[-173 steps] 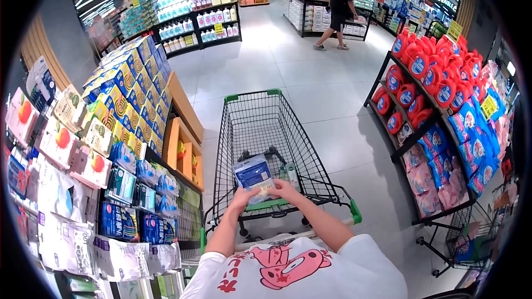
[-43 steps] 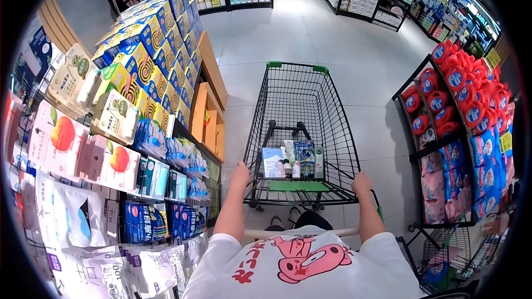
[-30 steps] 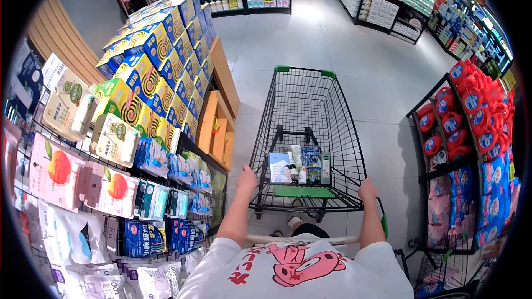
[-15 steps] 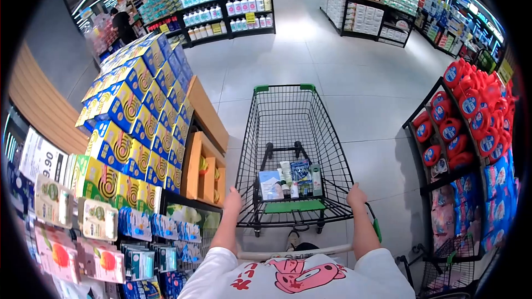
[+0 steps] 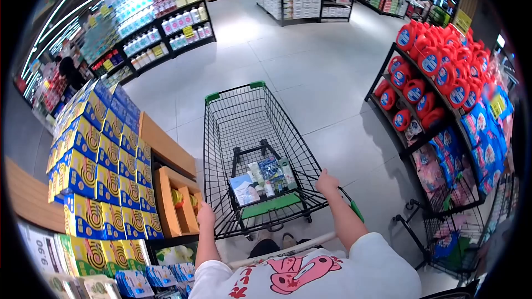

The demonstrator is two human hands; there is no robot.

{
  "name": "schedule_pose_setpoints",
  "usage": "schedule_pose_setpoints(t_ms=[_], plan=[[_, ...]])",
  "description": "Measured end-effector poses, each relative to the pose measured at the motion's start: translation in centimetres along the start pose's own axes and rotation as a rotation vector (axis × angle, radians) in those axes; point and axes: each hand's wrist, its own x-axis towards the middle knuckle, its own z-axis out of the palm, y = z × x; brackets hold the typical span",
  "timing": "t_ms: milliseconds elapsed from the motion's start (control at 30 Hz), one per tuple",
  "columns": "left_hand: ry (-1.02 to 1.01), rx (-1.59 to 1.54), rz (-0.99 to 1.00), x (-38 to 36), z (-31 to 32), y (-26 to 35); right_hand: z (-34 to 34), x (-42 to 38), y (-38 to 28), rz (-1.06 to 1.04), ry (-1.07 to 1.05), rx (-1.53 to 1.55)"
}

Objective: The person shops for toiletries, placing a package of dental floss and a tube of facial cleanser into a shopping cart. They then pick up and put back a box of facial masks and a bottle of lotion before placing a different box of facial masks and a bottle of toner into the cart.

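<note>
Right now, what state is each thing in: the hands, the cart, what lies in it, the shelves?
Left hand: closed on the cart's rear edge.
Right hand: closed on the cart's rear edge.
Shopping cart: upright, mostly bare inside.
Packets: standing side by side at the cart's near end.
Red jugs: stacked on the right rack.
Blue-yellow boxes: stacked at left.

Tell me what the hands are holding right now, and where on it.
Both the left hand and right hand grip the shopping cart at its rear rim, one at each corner.

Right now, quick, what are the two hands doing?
Left hand: closed on the shopping cart rear rim.
Right hand: closed on the cart's rear rim too.
</note>
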Motion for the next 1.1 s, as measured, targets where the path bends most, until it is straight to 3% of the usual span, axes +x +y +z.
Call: schedule_pose_setpoints(t_ms=[733,1100], plan=[[-0.060,0.209,0.374,16.7,-5.0,7.2,-0.9,1.2,-3.5,0.279,0.103,0.142],[-0.069,0.251,0.428,15.1,-5.3,9.6,0.7,-3.1,-1.0,0.416,0.062,0.172]])
